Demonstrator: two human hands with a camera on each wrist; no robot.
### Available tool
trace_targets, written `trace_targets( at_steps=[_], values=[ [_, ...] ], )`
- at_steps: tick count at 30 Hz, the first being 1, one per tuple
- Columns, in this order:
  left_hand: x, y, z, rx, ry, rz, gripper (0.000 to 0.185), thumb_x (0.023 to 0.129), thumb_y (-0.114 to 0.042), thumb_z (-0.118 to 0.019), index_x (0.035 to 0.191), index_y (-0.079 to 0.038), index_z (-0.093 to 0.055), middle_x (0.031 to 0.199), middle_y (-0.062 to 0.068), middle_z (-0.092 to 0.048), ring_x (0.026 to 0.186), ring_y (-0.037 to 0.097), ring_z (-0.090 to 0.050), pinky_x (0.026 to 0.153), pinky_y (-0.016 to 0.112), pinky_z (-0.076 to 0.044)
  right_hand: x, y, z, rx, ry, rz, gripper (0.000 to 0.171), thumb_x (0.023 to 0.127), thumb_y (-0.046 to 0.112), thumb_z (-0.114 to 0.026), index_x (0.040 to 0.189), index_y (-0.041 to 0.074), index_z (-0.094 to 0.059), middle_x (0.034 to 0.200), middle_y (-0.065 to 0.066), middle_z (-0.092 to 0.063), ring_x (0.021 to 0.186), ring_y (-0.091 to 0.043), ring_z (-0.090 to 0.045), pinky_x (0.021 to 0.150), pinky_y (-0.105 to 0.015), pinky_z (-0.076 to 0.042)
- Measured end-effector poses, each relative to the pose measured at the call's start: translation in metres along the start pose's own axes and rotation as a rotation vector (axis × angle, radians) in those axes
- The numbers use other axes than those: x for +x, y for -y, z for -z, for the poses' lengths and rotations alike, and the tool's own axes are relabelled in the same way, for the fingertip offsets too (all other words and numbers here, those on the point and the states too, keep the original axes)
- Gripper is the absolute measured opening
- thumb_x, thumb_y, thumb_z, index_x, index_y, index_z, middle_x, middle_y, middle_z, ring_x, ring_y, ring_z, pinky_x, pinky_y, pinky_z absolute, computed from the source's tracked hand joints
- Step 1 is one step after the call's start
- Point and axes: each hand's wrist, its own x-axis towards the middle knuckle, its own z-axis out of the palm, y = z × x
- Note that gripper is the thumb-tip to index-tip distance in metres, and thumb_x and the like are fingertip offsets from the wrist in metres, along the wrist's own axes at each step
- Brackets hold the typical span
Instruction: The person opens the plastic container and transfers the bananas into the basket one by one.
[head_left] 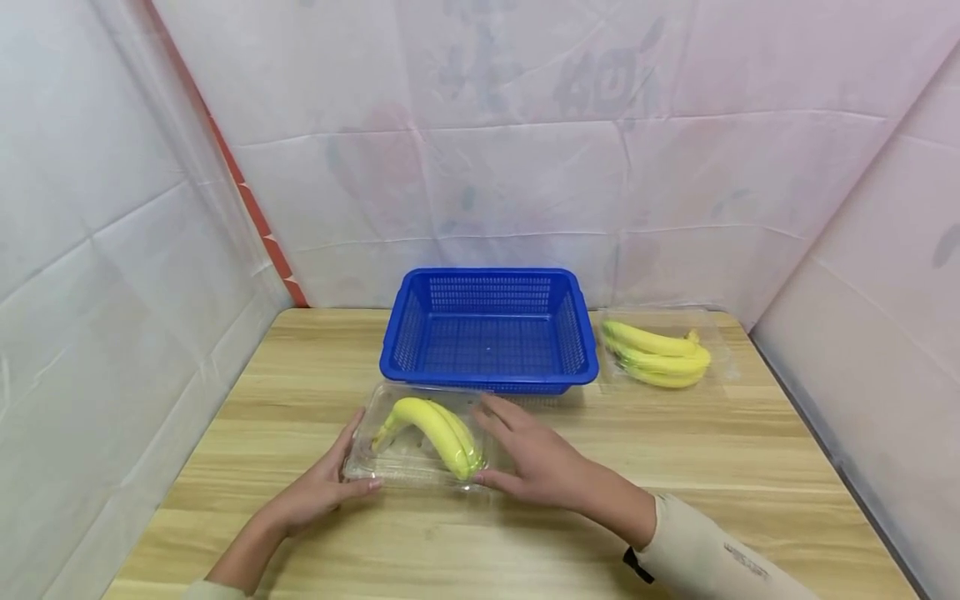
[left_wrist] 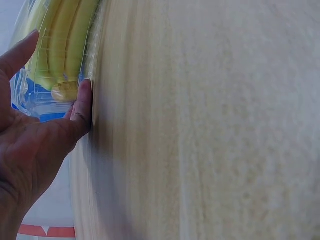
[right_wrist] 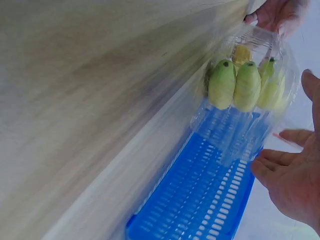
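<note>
A bunch of yellow bananas lies inside a clear plastic box just in front of the blue basket. My left hand holds the box's left end, thumb at the front edge and fingers along the side. In the left wrist view, the fingers of the left hand reach around the box's end, low over the wood. My right hand spans the right end with fingers spread. In the right wrist view, the right hand has its fingers extended beside the box, palm facing it.
A blue plastic basket with slotted walls stands at the table's back middle. To its right, more bananas lie in a second clear box. The wooden table meets white sheeting at the back and sides.
</note>
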Motion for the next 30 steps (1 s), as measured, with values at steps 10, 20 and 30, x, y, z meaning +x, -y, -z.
trace_targets(
  at_steps=[10, 20, 30],
  values=[
    [0.001, 0.001, 0.001, -0.013, 0.016, 0.001, 0.121, 0.098, -0.020, -0.077, 0.170, -0.029, 0.019, 0.177, 0.030, 0.010, 0.163, 0.056, -0.009, 0.130, 0.066, -0.021, 0.026, 0.017, -0.006, -0.178, 0.128, 0.136, 0.087, 0.099, 0.074, -0.057, 0.169, 0.028, -0.034, 0.180, -0.012, -0.022, 0.168, -0.035, -0.020, 0.135, -0.056, -0.026],
    [0.003, -0.001, 0.003, 0.031, 0.008, -0.012, 0.117, 0.100, -0.024, -0.075, 0.171, -0.028, 0.017, 0.179, 0.025, 0.012, 0.164, 0.055, -0.004, 0.130, 0.068, -0.012, 0.047, 0.023, -0.015, -0.261, 0.116, 0.132, 0.086, 0.098, 0.074, -0.057, 0.169, 0.031, -0.033, 0.180, -0.011, -0.024, 0.166, -0.039, -0.024, 0.130, -0.068, -0.028],
    [-0.001, -0.002, 0.003, 0.052, 0.017, -0.039, 0.115, 0.100, -0.023, -0.074, 0.172, -0.029, 0.015, 0.180, 0.023, 0.013, 0.164, 0.054, -0.001, 0.128, 0.069, -0.011, 0.051, 0.027, -0.015, -0.272, 0.112, 0.113, 0.079, 0.101, 0.073, -0.054, 0.167, 0.034, -0.037, 0.177, -0.009, -0.032, 0.163, -0.039, -0.031, 0.129, -0.070, -0.028]
  ],
)
